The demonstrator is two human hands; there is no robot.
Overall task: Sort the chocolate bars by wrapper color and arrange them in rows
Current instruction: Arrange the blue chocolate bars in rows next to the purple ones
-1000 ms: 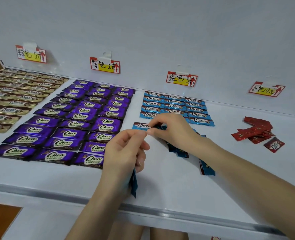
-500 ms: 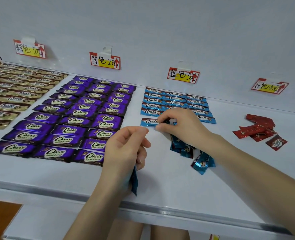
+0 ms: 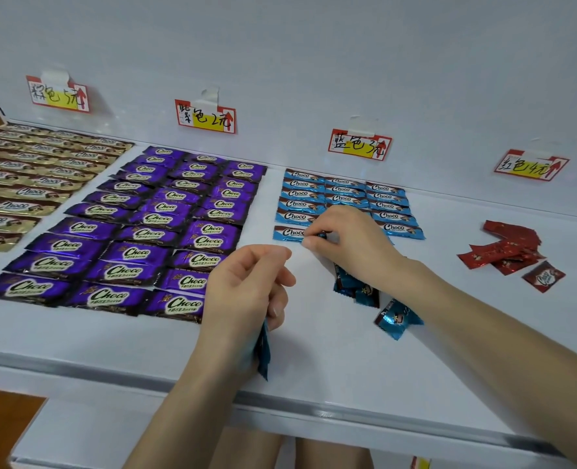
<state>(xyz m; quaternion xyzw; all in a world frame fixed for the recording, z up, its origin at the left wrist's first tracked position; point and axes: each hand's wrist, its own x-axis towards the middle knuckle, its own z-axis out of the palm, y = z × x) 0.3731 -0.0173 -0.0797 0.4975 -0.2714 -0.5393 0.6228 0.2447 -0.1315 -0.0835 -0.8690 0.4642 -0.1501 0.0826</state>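
Blue Choco bars [image 3: 344, 198] lie in rows under the blue label. My right hand [image 3: 346, 238] pinches the right end of one blue bar [image 3: 288, 233] lying at the front left of those rows. My left hand [image 3: 249, 289] is curled round several blue bars [image 3: 264, 350] that hang below the palm. A small loose pile of blue bars [image 3: 358, 287] lies beside my right wrist, with one more blue bar [image 3: 397, 319] in front of it. Purple bars [image 3: 138, 231] fill rows at centre left. Gold bars [image 3: 19, 184] fill rows at far left. Loose red bars [image 3: 507, 252] lie at the right.
Four handwritten price labels hang on the white back wall: brown label [image 3: 58, 94], purple label [image 3: 205, 116], blue label [image 3: 359, 145], red label [image 3: 530, 165]. The white shelf [image 3: 314, 360] ends in a metal front edge [image 3: 348, 409].
My right hand has carried the blue bar away from my left hand to the front left of the blue rows and set it flat. The left hand has stayed in place.
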